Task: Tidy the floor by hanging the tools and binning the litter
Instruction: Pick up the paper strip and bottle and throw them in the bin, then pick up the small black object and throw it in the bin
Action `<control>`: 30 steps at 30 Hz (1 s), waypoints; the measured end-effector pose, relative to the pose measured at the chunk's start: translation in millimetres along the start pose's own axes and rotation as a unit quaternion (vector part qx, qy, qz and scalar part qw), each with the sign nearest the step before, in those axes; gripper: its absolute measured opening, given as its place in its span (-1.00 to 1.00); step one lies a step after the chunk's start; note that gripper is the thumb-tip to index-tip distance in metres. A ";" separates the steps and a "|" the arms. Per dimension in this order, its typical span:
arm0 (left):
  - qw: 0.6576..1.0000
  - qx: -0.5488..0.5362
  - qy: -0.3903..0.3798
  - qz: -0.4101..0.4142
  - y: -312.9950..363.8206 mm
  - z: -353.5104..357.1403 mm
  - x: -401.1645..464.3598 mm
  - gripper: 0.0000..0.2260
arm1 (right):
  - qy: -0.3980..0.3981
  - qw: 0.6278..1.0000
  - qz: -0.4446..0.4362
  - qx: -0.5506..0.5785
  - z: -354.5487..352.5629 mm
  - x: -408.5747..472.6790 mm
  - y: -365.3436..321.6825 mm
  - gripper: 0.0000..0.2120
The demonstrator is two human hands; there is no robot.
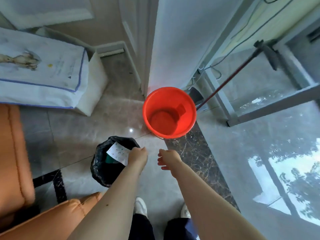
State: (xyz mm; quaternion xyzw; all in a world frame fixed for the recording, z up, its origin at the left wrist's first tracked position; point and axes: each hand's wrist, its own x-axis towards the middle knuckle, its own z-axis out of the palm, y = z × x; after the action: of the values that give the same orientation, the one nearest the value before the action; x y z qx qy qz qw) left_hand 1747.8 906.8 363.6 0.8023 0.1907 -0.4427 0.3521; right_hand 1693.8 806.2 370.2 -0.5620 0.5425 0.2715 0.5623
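Lower centre-left, I have my left hand [137, 157] pinched on the spotted paper [117, 152] over the black-lined bin [98, 168] — poised to drop. Just right, my right hand [167, 159] hangs loosely open, empty — red bucket [168, 112] beyond.

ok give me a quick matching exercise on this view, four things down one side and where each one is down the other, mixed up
Things:
1. round orange plastic bucket
2. white printed paper scrap
3. long red-handled mop
4. right hand

Places:
A. leaning by the glass door frame
B. open and empty above the floor tiles
C. standing at the foot of the white pillar
D. pinched by the left hand over the black-bagged bin

Pairs: 1-C, 2-D, 3-A, 4-B
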 end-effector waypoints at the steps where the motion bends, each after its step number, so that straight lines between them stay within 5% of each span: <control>1: 1.000 0.026 -0.003 0.015 9.5 13.3 -6.9 -0.73 | 0.008 1.000 0.004 0.021 -16.2 -1.8 4.8 -0.76; 16: 0.954 0.248 -0.103 0.136 54.0 258.9 -134.5 -0.66 | 0.151 0.968 0.038 0.195 -257.3 -28.4 173.0 -0.72; 30: 0.883 0.373 -0.202 0.202 8.4 568.7 -314.3 -0.67 | 0.211 0.864 0.065 0.452 -498.9 -101.6 422.2 -0.87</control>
State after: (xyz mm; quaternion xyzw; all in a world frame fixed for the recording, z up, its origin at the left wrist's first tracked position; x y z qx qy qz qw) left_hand 1257.2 485.6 427.6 0.7885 -0.2295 -0.5532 0.1396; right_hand 1128.5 468.1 430.6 -0.2535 0.7471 -0.0925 0.6074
